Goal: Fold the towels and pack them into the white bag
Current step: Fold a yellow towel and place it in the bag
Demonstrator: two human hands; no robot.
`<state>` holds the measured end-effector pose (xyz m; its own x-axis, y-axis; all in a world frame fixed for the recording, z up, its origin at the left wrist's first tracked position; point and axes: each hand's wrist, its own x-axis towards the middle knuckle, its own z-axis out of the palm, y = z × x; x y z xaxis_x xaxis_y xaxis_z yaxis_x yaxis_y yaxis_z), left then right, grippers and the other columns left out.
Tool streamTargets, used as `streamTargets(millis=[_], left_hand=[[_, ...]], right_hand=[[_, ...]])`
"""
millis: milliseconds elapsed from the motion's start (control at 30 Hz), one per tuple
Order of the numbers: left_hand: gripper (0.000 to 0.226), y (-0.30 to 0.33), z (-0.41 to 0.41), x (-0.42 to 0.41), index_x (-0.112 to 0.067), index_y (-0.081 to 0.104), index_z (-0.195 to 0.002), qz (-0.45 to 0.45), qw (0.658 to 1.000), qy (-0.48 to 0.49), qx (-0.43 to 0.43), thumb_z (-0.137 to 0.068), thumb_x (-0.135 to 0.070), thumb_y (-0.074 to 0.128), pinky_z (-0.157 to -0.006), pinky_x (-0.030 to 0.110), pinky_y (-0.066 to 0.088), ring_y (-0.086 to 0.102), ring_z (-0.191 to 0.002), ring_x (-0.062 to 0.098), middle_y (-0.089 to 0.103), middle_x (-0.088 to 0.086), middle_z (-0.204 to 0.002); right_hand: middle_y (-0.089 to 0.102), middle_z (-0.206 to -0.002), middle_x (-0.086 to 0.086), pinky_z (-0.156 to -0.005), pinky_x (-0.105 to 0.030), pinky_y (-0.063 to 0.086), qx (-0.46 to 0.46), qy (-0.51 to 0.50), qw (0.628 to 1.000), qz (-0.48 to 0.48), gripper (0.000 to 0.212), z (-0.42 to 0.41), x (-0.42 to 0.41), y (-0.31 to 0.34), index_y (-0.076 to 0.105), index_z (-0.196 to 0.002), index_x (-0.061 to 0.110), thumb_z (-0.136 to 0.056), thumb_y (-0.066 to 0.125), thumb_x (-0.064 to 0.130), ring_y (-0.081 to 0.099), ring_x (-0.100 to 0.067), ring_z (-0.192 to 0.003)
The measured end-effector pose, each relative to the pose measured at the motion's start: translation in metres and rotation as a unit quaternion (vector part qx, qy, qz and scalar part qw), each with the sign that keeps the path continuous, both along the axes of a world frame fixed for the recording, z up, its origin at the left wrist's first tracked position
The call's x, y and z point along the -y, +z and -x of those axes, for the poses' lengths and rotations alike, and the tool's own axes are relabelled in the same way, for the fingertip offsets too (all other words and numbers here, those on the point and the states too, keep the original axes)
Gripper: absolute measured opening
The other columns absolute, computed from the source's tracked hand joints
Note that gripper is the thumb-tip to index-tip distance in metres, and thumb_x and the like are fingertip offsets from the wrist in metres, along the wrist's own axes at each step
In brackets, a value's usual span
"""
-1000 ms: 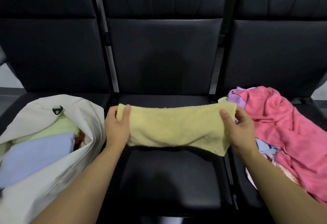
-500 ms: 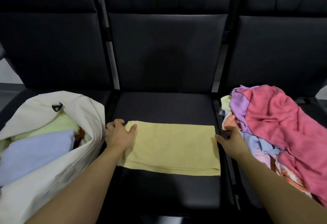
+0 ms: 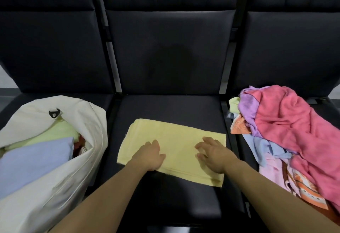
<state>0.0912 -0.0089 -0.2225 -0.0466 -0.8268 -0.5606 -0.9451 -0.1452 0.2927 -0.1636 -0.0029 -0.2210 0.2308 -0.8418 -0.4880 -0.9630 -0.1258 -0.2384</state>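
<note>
Here, on the left seat, a white bag [image 3: 55, 168] holds folded towels. On the middle seat [image 3: 171, 107] a folded yellow towel [image 3: 176, 140] lies flat; the left hand [image 3: 149, 156] and right hand [image 3: 214, 154] press it, fingers straight. Far right, a pile of unfolded towels [image 3: 287, 131].

From the yellow towel [image 3: 173, 149], your path toward 12 o'clock is bare black seat [image 3: 171, 109]. At 9 o'clock the white bag [image 3: 55, 173] blocks; at 3 o'clock, the towel pile [image 3: 287, 131].
</note>
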Motion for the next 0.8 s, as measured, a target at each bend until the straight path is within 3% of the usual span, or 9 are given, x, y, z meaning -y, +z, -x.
streamTargets(millis=[133, 200, 300, 367, 433, 467, 567, 700, 800], left_hand=[[0.046, -0.009, 0.005, 0.003, -0.022, 0.040, -0.139, 0.092, 0.992, -0.054, 0.068, -0.103, -0.049, 0.041, -0.106, 0.044, 0.041, 0.043, -0.125, 0.023, 0.041, 0.003, -0.139], [0.056, -0.014, 0.007, 0.004, -0.023, 0.029, -0.153, 0.097, 0.990, -0.082, 0.057, -0.104, -0.049, 0.037, -0.120, 0.048, 0.027, 0.028, -0.145, 0.027, 0.027, 0.004, -0.159], [0.063, -0.020, 0.009, 0.002, -0.030, 0.003, -0.163, 0.056, 0.991, -0.124, 0.008, -0.108, -0.045, 0.029, -0.126, 0.049, 0.002, -0.015, -0.156, 0.021, -0.017, -0.007, -0.169], [0.062, -0.021, 0.008, 0.000, -0.035, -0.001, -0.163, 0.048, 0.992, -0.111, -0.030, -0.109, -0.043, 0.030, -0.126, 0.048, 0.002, -0.023, -0.154, 0.018, -0.028, -0.010, -0.165], [0.063, -0.018, 0.008, 0.001, -0.036, 0.005, -0.162, 0.056, 0.996, -0.040, -0.059, -0.108, -0.041, 0.037, -0.125, 0.048, 0.013, -0.011, -0.156, 0.021, -0.018, -0.007, -0.168], [0.062, -0.017, 0.007, 0.003, -0.032, 0.014, -0.161, 0.076, 0.995, 0.004, -0.060, -0.106, -0.041, 0.042, -0.123, 0.047, 0.022, 0.004, -0.154, 0.025, 0.000, -0.001, -0.168], [0.062, -0.016, 0.007, 0.007, -0.012, 0.041, -0.142, 0.107, 0.983, 0.143, -0.038, -0.096, -0.050, 0.059, -0.107, 0.041, 0.044, 0.045, -0.128, 0.027, 0.045, 0.009, -0.140], [0.073, -0.026, 0.014, 0.005, -0.006, 0.047, -0.131, 0.036, 0.971, 0.228, -0.057, -0.085, -0.057, 0.070, -0.086, 0.038, 0.054, 0.062, -0.110, 0.028, 0.059, 0.008, -0.125], [0.057, -0.030, 0.017, 0.007, -0.008, 0.058, -0.117, 0.025, 0.956, 0.273, -0.109, -0.087, -0.055, 0.069, -0.082, 0.041, 0.059, 0.068, -0.093, 0.025, 0.067, 0.006, -0.108]], right_hand=[[0.036, -0.143, -0.007, -0.106, -0.046, 0.043, -0.079, 0.027, 0.996, -0.036, 0.046, -0.011, -0.007, 0.014, 0.039, -0.147, 0.035, -0.103, 0.040, 0.049, 0.042, -0.030, -0.131], [0.041, -0.139, -0.009, -0.102, -0.045, 0.045, -0.076, 0.033, 0.995, -0.061, 0.045, -0.017, -0.011, 0.020, 0.042, -0.145, 0.031, -0.103, 0.040, 0.047, 0.050, -0.033, -0.124], [0.056, -0.133, -0.004, -0.101, -0.037, 0.046, 0.007, 0.032, 0.989, -0.141, 0.041, -0.022, -0.017, 0.021, 0.052, -0.138, 0.027, -0.102, 0.046, 0.047, 0.059, -0.027, -0.117], [0.067, -0.107, 0.000, -0.091, -0.034, 0.055, 0.122, -0.033, 0.961, -0.246, 0.028, -0.022, -0.022, 0.019, 0.061, -0.122, 0.033, -0.100, 0.052, 0.047, 0.067, -0.019, -0.092], [0.068, -0.087, 0.000, -0.070, -0.032, 0.058, 0.194, -0.109, 0.938, -0.266, 0.016, -0.020, -0.022, 0.019, 0.065, -0.104, 0.031, -0.099, 0.052, 0.040, 0.067, -0.019, -0.071], [0.070, -0.083, 0.000, -0.064, -0.033, 0.058, 0.202, -0.146, 0.943, -0.220, 0.015, -0.018, -0.018, 0.018, 0.064, -0.098, 0.028, -0.098, 0.052, 0.036, 0.068, -0.021, -0.066], [0.071, -0.078, -0.002, -0.064, -0.037, 0.061, 0.163, -0.250, 0.952, -0.063, 0.019, -0.009, -0.005, 0.015, 0.059, -0.088, 0.018, -0.094, 0.055, 0.035, 0.071, -0.026, -0.067], [0.062, -0.057, -0.006, -0.055, -0.030, 0.056, 0.219, -0.400, 0.881, -0.127, 0.027, -0.019, -0.006, 0.004, 0.061, -0.070, 0.006, -0.091, 0.063, 0.023, 0.058, -0.020, -0.052], [0.057, -0.055, -0.005, -0.049, -0.024, 0.045, 0.257, -0.456, 0.840, -0.144, 0.026, -0.027, -0.009, -0.002, 0.059, -0.072, 0.006, -0.088, 0.069, 0.023, 0.049, -0.017, -0.047]])
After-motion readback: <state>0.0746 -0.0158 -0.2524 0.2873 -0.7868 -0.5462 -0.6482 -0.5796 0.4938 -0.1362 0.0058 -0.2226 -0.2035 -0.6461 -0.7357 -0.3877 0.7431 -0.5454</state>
